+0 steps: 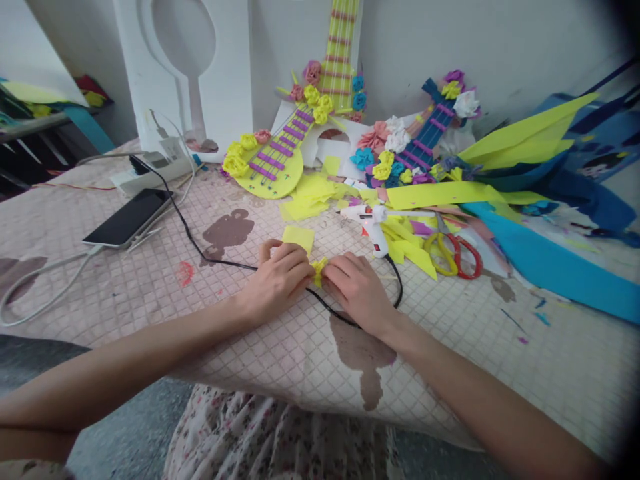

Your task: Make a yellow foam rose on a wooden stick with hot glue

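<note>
A small crumpled piece of yellow paper is held between the fingertips of both hands, low over the quilted cloth. My left hand pinches it from the left, fingers curled. From the right, my right hand closes its bent fingers on the same piece. Just beyond my left fingers lies a flat yellow paper square. A white glue gun rests past my right hand, its black cord running under both hands.
Scissors lie right of the glue gun, among yellow and blue paper strips. Decorated paper guitars stand at the back. At the left are a phone with a white cable and a power strip.
</note>
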Demonstrator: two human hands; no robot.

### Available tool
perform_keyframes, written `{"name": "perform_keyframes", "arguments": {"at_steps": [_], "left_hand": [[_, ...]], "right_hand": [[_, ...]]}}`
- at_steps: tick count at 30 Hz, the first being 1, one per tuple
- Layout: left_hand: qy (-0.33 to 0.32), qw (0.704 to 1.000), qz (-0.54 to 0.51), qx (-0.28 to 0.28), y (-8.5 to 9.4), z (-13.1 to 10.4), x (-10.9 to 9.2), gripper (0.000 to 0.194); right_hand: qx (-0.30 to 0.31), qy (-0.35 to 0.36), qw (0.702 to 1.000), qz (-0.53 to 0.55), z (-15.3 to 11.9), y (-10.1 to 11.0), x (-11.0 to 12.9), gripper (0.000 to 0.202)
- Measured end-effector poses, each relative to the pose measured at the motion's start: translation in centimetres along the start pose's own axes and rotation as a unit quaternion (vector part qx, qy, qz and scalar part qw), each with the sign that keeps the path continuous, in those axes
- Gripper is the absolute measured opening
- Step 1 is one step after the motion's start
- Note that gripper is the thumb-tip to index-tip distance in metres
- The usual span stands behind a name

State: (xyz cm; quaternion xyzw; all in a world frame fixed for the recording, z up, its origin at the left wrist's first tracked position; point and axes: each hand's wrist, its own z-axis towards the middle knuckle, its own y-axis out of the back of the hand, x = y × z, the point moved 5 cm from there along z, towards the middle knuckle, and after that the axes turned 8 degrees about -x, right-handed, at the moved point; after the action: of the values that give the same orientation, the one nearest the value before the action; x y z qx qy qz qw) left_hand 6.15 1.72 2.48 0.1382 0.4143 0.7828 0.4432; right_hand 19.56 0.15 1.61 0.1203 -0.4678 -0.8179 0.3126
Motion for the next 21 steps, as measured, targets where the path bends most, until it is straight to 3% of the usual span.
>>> {"name": "perform_keyframes", "arguments": {"at_steps": [8,14,21], "left_hand": [[0.002,0.999,0.027,0.029,-0.3,0.1,-0.2,0.016],[-0.013,1.000,0.026,0.010,-0.3,0.0,-0.1,0.011],[-0.007,1.000,0.018,-0.005,-0.1,0.1,-0.2,0.014]], "right_hand": [[-0.004,-0.010,1.000,-0.004,-0.1,-0.1,0.0,0.017],[-0.010,0.000,1.000,-0.004,-0.1,0.0,0.1,0.017],[-0.062,-0.044,0.997,0.014,-0.1,1.1,0.2,0.023]]}}
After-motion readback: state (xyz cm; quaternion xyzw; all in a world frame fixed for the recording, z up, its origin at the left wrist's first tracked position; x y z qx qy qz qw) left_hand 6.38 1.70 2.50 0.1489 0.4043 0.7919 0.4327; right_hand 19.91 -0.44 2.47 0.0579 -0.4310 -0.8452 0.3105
